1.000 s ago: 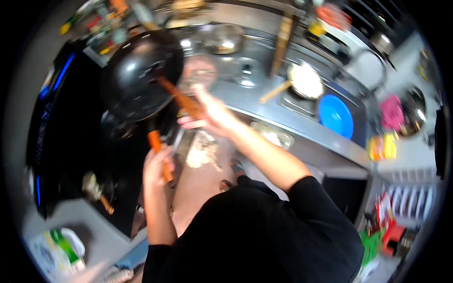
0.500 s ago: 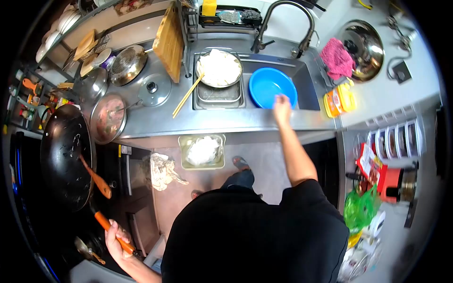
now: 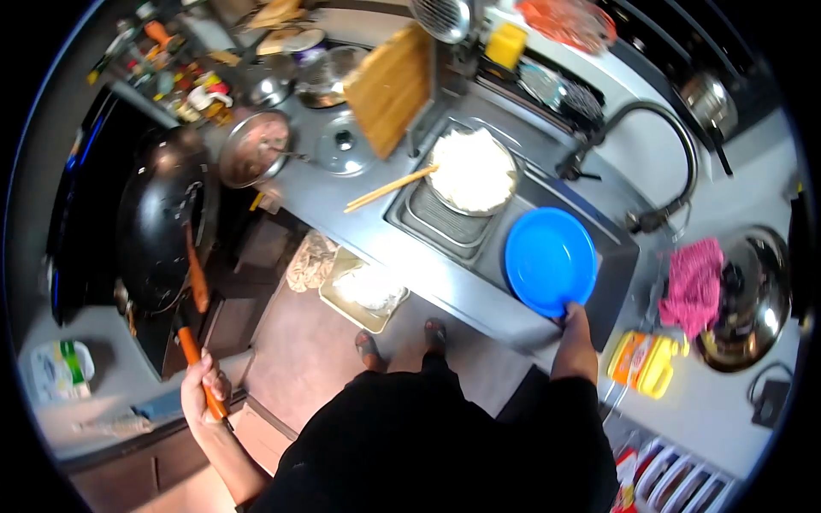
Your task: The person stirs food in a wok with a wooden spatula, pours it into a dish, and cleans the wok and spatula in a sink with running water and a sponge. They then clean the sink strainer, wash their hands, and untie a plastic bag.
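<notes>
My left hand (image 3: pixel 203 389) is wrapped round the orange handle (image 3: pixel 190 349) of a large dark wok (image 3: pixel 154 248). A wooden spatula (image 3: pixel 197 286) leans inside the wok, and a few pale scraps stick to its inner wall. At the sink, my right hand (image 3: pixel 576 325) grips the near rim of a round blue basin (image 3: pixel 547 272), with its thumb at the edge and the other fingers mostly hidden. Left of the basin, a bowl of white food (image 3: pixel 473 175) sits on a metal drain rack (image 3: pixel 445 221). Chopsticks (image 3: pixel 389 190) rest against the bowl.
A dark faucet (image 3: pixel 676 128) arches behind the sink. A pink cloth (image 3: pixel 691 286), a large lid (image 3: pixel 746 321) and a yellow bottle (image 3: pixel 641 366) stand to the right. Left of the sink are a cutting board (image 3: pixel 395 90), a glass lid (image 3: pixel 344 154) and a pan of meat (image 3: pixel 255 150). A bin (image 3: pixel 352 315) sits below.
My view has turned, so the counter now slants down to the right. My right hand, blurred over the basin's near side before, now grips its rim. My left hand still holds the wok.
</notes>
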`<state>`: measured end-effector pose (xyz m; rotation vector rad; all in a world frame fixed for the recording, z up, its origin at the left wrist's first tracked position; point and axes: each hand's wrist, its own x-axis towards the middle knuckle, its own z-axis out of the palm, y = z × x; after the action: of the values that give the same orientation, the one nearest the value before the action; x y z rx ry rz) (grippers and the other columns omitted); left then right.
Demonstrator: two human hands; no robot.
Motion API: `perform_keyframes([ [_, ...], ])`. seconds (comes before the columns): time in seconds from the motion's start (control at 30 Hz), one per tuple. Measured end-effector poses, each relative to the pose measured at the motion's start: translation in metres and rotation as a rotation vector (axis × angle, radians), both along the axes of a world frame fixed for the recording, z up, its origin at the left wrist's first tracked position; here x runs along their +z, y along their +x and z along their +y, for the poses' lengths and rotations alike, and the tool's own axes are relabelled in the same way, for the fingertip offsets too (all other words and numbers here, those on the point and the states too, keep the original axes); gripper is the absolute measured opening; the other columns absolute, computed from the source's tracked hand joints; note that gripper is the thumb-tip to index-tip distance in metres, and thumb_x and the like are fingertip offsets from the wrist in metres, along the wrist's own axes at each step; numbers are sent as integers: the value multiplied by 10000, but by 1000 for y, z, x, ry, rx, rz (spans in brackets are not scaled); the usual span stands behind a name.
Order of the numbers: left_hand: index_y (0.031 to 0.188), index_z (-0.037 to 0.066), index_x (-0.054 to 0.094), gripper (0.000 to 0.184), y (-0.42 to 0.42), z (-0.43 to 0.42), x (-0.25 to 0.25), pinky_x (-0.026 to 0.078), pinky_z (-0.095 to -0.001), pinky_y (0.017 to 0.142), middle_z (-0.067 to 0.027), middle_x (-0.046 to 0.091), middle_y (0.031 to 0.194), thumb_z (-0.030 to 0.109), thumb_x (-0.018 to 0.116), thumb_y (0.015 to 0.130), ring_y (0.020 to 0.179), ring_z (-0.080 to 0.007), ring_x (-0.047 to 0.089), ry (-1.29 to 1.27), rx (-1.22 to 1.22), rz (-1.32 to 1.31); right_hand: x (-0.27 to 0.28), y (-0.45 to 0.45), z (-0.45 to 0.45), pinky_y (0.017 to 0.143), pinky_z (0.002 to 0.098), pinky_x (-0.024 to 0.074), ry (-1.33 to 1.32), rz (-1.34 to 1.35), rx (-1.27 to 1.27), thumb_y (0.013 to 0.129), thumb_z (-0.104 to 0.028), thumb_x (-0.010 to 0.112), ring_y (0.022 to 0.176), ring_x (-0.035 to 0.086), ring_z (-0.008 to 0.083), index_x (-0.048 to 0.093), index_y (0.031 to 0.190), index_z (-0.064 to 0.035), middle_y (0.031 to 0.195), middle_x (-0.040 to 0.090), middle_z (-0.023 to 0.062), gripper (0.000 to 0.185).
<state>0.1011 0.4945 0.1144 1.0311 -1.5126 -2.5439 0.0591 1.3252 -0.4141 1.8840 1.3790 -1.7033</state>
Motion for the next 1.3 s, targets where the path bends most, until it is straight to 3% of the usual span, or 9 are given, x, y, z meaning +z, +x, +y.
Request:
perform_keyframes([
  [0.2, 859, 112, 497, 162, 18, 7, -7, 392, -257, 342, 14, 458, 552, 93, 643, 927, 356, -132, 439, -29, -2, -86, 190, -21, -23, 372, 341, 495, 225, 298, 81, 895, -82, 524, 512, 614, 252, 610, 969, 12, 728, 618, 103, 147],
  [0.43, 917, 58, 509, 157, 25, -5, -33, 442, -307, 378, -20, 481, 579, 8, 652, 875, 390, -173, 492, 41, -31, -23, 294, 37, -91, 389, 373, 573, 409, 508, 169, 907, -55, 550, 680, 702, 264, 517, 1290, 15, 1025, 675, 174, 391],
  [0.63, 910, 44, 531, 155, 30, -54, -57, 441, -315, 384, -37, 493, 570, 3, 668, 851, 400, -187, 502, 121, -147, 9, 456, 52, -172, 347, 332, 533, 454, 868, 125, 886, -41, 573, 530, 652, 200, 567, 1221, 8, 851, 672, 113, 338],
  [0.73, 934, 40, 518, 183, 33, -86, -59, 471, -316, 403, -47, 513, 591, -14, 680, 866, 418, -187, 527, 160, -217, 7, 588, 38, -215, 942, 423, 552, 609, 943, 304, 878, -8, 581, 1033, 655, 269, 531, 1391, -4, 1171, 673, 136, 516],
  [0.87, 913, 38, 522, 184, 43, -113, -57, 479, -312, 406, -45, 525, 604, -17, 688, 858, 418, -185, 535, 99, -275, 7, 716, 2, -203, 900, 398, 561, 624, 1129, 397, 930, -79, 596, 1051, 647, 242, 458, 1511, -67, 1249, 640, 128, 597],
  [0.97, 890, 40, 526, 178, 48, -128, -54, 484, -314, 409, -42, 527, 605, -18, 690, 852, 419, -185, 540, 62, -298, 1, 814, -45, -188, 319, 207, 355, 718, 1183, 281, 928, -179, 664, 402, 479, 68, 639, 1206, -136, 676, 574, -51, 282],
  [1.1, 868, 42, 530, 170, 50, -141, -54, 490, -319, 417, -46, 534, 605, -18, 689, 850, 424, -189, 548, 51, -332, -22, 953, -106, -222, 370, 136, 477, 728, 1317, 436, 997, -196, 619, 451, 563, 55, 577, 968, -69, 701, 618, 48, 138],
  [1.2, 870, 38, 531, 167, 49, -149, -52, 490, -324, 423, -53, 539, 602, -23, 685, 853, 430, -200, 558, 54, -374, -47, 1044, -163, -268, 498, 156, 602, 587, 1352, 269, 975, -152, 670, 640, 731, 140, 583, 1264, 33, 1017, 679, 298, 354],
  [1.3, 878, 33, 530, 165, 52, -156, -56, 488, -328, 426, -62, 546, 600, -28, 682, 856, 434, -209, 565, 91, -405, -72, 1128, -241, -270, 600, 243, 665, 583, 1473, 256, 970, -155, 666, 782, 767, 274, 317, 1450, 183, 1346, 473, 435, 683],
])
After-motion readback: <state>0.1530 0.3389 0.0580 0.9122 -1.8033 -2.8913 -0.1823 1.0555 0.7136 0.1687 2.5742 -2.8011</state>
